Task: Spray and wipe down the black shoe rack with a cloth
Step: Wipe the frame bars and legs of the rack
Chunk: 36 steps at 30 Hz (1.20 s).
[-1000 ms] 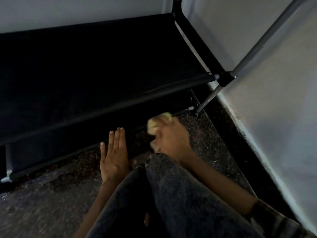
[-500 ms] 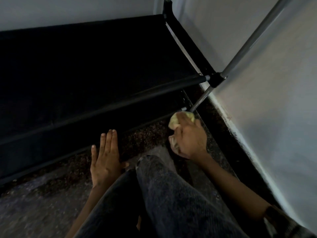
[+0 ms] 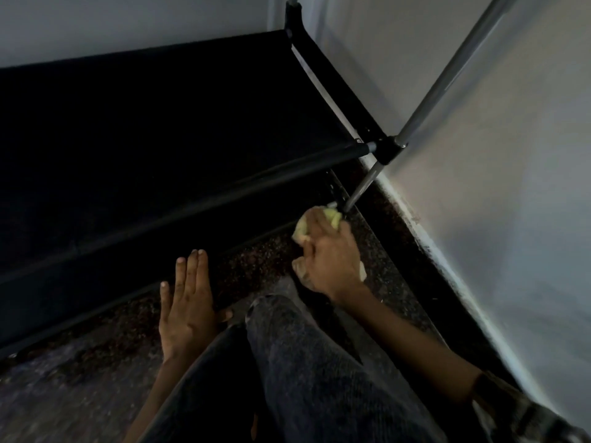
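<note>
The black shoe rack (image 3: pixel 153 129) fills the upper left, with a black fabric shelf, a black front bar and grey metal poles at its right end. My right hand (image 3: pixel 329 251) grips a bunched yellow cloth (image 3: pixel 331 217) and holds it against the foot of the rack's front right pole (image 3: pixel 361 187), right at floor level. My left hand (image 3: pixel 187 310) lies flat on the floor, fingers straight and together, just in front of the rack's lowest bar. No spray bottle is in view.
A white wall (image 3: pixel 479 155) runs close along the right, with a dark skirting strip at its base. The floor (image 3: pixel 80 394) is dark speckled stone. My knee in dark jeans (image 3: pixel 303 362) sits between my two arms.
My right hand has carried the cloth rightward along the rack's bottom bar to the foot of the corner pole. My left hand has stayed flat on the floor.
</note>
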### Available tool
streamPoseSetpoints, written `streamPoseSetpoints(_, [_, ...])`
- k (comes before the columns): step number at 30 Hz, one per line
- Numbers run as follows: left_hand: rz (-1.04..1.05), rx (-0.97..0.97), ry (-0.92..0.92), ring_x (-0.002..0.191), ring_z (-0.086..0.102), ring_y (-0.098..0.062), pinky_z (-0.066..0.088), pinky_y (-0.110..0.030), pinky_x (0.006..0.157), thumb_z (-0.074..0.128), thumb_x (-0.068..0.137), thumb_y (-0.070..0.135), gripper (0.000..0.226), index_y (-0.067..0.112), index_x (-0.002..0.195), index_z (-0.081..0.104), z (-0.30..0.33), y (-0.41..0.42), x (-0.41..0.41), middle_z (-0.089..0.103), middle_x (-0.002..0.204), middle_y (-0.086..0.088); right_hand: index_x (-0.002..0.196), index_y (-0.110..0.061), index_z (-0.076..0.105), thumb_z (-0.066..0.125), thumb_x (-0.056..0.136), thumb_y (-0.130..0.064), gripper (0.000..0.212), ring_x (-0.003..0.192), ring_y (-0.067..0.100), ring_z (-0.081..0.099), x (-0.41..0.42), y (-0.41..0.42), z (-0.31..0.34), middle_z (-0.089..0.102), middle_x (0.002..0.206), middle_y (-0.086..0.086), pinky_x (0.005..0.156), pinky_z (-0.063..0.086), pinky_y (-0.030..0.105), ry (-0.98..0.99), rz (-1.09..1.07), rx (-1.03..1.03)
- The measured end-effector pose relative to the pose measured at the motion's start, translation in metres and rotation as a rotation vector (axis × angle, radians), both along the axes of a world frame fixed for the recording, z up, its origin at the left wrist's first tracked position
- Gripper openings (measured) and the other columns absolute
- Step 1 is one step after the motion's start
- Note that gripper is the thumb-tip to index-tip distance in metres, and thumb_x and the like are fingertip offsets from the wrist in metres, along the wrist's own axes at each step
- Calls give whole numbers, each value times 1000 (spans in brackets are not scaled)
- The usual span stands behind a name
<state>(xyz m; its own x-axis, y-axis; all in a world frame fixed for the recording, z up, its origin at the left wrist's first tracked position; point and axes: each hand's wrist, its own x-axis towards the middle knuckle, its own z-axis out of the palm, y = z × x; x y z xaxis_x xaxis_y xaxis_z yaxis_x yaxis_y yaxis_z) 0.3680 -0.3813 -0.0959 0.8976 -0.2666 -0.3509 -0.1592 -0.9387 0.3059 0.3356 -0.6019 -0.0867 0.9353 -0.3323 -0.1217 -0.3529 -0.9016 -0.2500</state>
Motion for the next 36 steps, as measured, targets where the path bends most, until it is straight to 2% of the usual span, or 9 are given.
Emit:
streamPoseSetpoints(3, [0, -16, 9, 141, -20, -8, -6, -39, 116, 61, 86, 40, 100, 21, 148, -15, 0, 0, 2, -14, 157, 8, 145, -19, 36, 25, 86, -35, 62, 117, 29, 44, 0, -17, 2, 37, 151, -4, 96, 39, 36, 14, 153, -35])
streamPoseSetpoints(6, [-6, -11, 19, 141, -19, -8, -6, -39, 116, 60, 86, 39, 99, 21, 148, -16, 2, -3, 2, -15, 157, 9, 147, -24, 34, 38, 91, -28, 56, 119, 27, 41, 5, -18, 4, 33, 152, -10, 97, 36, 35, -4, -62, -25])
streamPoseSetpoints(8, [-5, -5, 21, 141, -19, -9, -6, -39, 116, 60, 87, 39, 99, 21, 148, -16, 4, -3, 0, -16, 157, 9, 148, -21, 30, 31, 90, -33, 59, 127, 27, 35, 7, 5, 6, 25, 156, -7, 102, 32, 36, 31, -104, -3])
streamPoseSetpoints(12, [2, -29, 4, 142, -18, -9, -4, -39, 116, 61, 86, 38, 99, 21, 149, -14, 2, 0, 2, -13, 157, 10, 147, -19, 32, 11, 81, -42, 73, 120, 28, 41, -1, -9, 7, 30, 154, -4, 100, 37, 37, 73, 211, -60])
streamPoseSetpoints(16, [-5, -29, -1, 143, -16, -9, -3, -38, 116, 61, 86, 37, 99, 21, 149, -13, 2, -2, 1, -12, 158, 9, 148, -17, 30, 20, 85, -40, 68, 130, 25, 38, 6, -34, 1, 27, 155, -3, 104, 28, 33, 114, -14, -119])
streamPoseSetpoints(21, [-13, -31, -11, 143, -16, -9, -2, -39, 117, 62, 85, 37, 99, 20, 149, -12, 2, 0, 0, -12, 158, 8, 149, -16, 26, 27, 87, -33, 65, 121, 30, 38, 0, -14, 13, 25, 156, -2, 98, 37, 38, 130, 284, -98])
streamPoseSetpoints(26, [-17, -29, -1, 140, -20, -7, -4, -39, 117, 62, 85, 39, 101, 22, 148, -16, -1, 0, 1, -14, 157, 9, 138, -13, 48, 42, 77, -44, 69, 133, 27, 34, 18, -27, 9, 35, 151, 0, 104, 32, 39, 205, 46, -156])
streamPoseSetpoints(32, [-17, -23, 5, 143, -17, -10, -3, -39, 117, 63, 84, 40, 102, 21, 148, -13, 1, -1, 1, -13, 157, 8, 124, -3, 60, 53, 80, -34, 54, 135, 29, 32, 6, 27, 23, 35, 150, 12, 107, 24, 39, 109, 469, 3])
streamPoseSetpoints(36, [-12, -32, 0, 142, -18, -8, -3, -39, 117, 63, 84, 39, 101, 21, 149, -13, 1, -3, 0, -12, 157, 9, 116, 0, 64, 29, 79, -37, 63, 119, 37, 48, 7, -5, 27, 53, 133, 19, 99, 34, 40, 50, 120, -80])
